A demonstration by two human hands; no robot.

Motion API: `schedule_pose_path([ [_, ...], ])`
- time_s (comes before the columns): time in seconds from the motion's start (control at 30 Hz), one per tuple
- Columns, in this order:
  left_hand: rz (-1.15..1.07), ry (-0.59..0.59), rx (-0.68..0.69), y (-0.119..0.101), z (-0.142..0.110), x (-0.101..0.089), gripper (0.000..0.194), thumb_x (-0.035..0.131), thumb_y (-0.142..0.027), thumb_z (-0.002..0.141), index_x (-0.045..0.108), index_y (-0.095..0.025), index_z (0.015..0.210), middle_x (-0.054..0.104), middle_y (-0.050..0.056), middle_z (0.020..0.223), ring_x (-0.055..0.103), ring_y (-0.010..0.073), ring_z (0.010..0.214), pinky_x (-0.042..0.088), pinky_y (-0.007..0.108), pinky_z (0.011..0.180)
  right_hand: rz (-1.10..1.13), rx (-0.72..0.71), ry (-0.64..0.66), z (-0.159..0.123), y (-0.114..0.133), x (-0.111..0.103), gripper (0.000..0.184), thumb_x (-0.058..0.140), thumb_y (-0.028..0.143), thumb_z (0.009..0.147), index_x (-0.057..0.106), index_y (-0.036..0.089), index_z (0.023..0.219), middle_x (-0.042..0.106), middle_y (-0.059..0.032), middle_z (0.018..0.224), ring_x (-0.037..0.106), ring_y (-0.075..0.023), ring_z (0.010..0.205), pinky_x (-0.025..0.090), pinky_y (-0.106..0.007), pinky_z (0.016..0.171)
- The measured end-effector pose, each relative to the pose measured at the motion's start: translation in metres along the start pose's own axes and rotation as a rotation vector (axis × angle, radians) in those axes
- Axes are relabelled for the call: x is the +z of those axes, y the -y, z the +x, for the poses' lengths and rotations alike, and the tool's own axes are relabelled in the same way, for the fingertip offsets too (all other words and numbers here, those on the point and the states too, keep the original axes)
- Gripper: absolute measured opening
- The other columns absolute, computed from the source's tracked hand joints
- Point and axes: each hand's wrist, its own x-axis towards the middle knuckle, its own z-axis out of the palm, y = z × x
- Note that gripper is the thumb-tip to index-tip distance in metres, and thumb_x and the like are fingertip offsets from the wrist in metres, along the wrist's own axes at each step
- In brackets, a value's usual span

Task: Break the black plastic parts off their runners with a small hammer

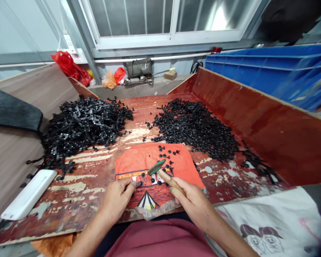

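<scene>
My right hand is closed round the wooden handle of a small hammer, whose narrow green head hangs over an orange printed cloth. To its left, my left hand rests at the cloth's edge with thumb and index finger pressed together. A small black round part lies right beside those fingertips; whether anything is pinched between them is hidden. Several more black parts with round heads and short stems are scattered on the cloth, some close to the hammer head.
Heaps of black parts lie behind the cloth, a left pile and a right pile. A white power bank-like slab lies left. Red-brown boards wall the right side, with a blue crate beyond. A white sack is at lower right.
</scene>
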Motion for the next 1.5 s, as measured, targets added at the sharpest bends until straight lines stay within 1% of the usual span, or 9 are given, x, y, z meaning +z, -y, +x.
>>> schedule_pose_path([
  [0.1, 0.067, -0.006, -0.004, -0.004, 0.004, 0.003, 0.035, 0.036, -0.036, 0.090, 0.039, -0.020, 0.059, 0.043, -0.003, 0.056, 0.047, 0.0143, 0.057, 0.022, 0.027, 0.058, 0.014, -0.064, 0.018, -0.001, 0.005, -0.001, 0.042, 0.039, 0.031, 0.102, 0.052, 0.034, 0.142, 0.070, -0.0010, 0.121, 0.067, -0.0200, 0.098, 0.051, -0.029, 0.084],
  [0.23, 0.120, -0.013, -0.032, -0.001, 0.007, 0.005, 0.035, 0.037, -0.034, 0.090, 0.039, -0.020, 0.058, 0.042, -0.003, 0.054, 0.045, 0.0137, 0.055, 0.021, 0.027, 0.057, -0.054, -0.122, 0.035, 0.000, 0.006, -0.002, 0.045, 0.037, 0.025, 0.103, 0.047, 0.039, 0.145, 0.055, 0.0018, 0.144, 0.056, -0.0206, 0.127, 0.043, -0.037, 0.106],
  [0.53, 0.044, -0.004, -0.062, 0.006, 0.011, 0.007, 0.037, 0.038, -0.038, 0.090, 0.037, -0.021, 0.057, 0.037, -0.004, 0.051, 0.040, 0.0126, 0.052, 0.019, 0.027, 0.054, -0.263, -0.177, 0.040, 0.002, 0.008, -0.006, 0.049, 0.044, 0.021, 0.101, 0.045, 0.046, 0.143, 0.061, 0.0050, 0.136, 0.066, -0.0202, 0.113, 0.052, -0.038, 0.100],
  [0.8, 0.144, -0.013, -0.024, 0.001, 0.007, 0.004, 0.039, 0.037, -0.041, 0.091, 0.042, -0.020, 0.059, 0.040, -0.003, 0.054, 0.042, 0.0128, 0.054, 0.019, 0.027, 0.057, -0.293, -0.244, -0.068, 0.000, 0.008, 0.002, 0.049, 0.040, 0.024, 0.102, 0.039, 0.032, 0.150, 0.063, -0.0034, 0.135, 0.064, -0.0219, 0.116, 0.048, -0.039, 0.104],
  [0.97, 0.088, 0.017, -0.024, 0.003, 0.007, 0.004, 0.037, 0.036, -0.039, 0.091, 0.042, -0.020, 0.059, 0.040, -0.003, 0.053, 0.041, 0.0129, 0.053, 0.019, 0.027, 0.056, -0.472, -0.279, -0.042, 0.001, 0.007, 0.016, 0.051, 0.044, 0.022, 0.099, 0.042, 0.035, 0.149, 0.076, -0.0031, 0.101, 0.072, -0.0212, 0.086, 0.057, -0.031, 0.079],
  [1.1, 0.060, 0.019, -0.011, 0.004, 0.009, 0.006, 0.038, 0.037, -0.041, 0.091, 0.041, -0.021, 0.059, 0.040, -0.004, 0.052, 0.040, 0.0130, 0.052, 0.020, 0.027, 0.056, -0.486, -0.303, -0.090, 0.003, 0.008, 0.017, 0.052, 0.039, 0.023, 0.101, 0.037, 0.030, 0.152, 0.075, -0.0063, 0.107, 0.071, -0.0219, 0.090, 0.055, -0.031, 0.081],
  [1.27, 0.093, 0.015, -0.010, 0.004, 0.011, 0.008, 0.037, 0.037, -0.040, 0.091, 0.045, -0.020, 0.060, 0.045, -0.002, 0.055, 0.043, 0.0141, 0.055, 0.020, 0.027, 0.057, -0.563, -0.218, 0.015, 0.005, 0.006, 0.019, 0.052, 0.044, 0.021, 0.099, 0.041, 0.037, 0.148, 0.077, -0.0026, 0.097, 0.073, -0.0224, 0.080, 0.055, -0.030, 0.067],
  [1.43, 0.128, 0.008, -0.024, 0.004, 0.011, 0.006, 0.039, 0.036, -0.040, 0.092, 0.047, -0.020, 0.060, 0.047, -0.001, 0.056, 0.045, 0.0144, 0.055, 0.020, 0.027, 0.057, -0.336, -0.306, -0.112, 0.002, 0.004, 0.016, 0.052, 0.039, 0.023, 0.102, 0.032, 0.030, 0.154, 0.070, -0.0065, 0.122, 0.068, -0.0209, 0.104, 0.052, -0.032, 0.090],
  [1.5, 0.132, 0.013, -0.021, 0.003, 0.010, 0.005, 0.040, 0.035, -0.041, 0.093, 0.049, -0.020, 0.062, 0.050, -0.001, 0.056, 0.046, 0.0147, 0.056, 0.021, 0.027, 0.058, -0.412, -0.297, -0.088, 0.001, 0.004, 0.016, 0.051, 0.040, 0.023, 0.102, 0.035, 0.030, 0.153, 0.073, -0.0061, 0.112, 0.070, -0.0218, 0.096, 0.053, -0.032, 0.084],
])
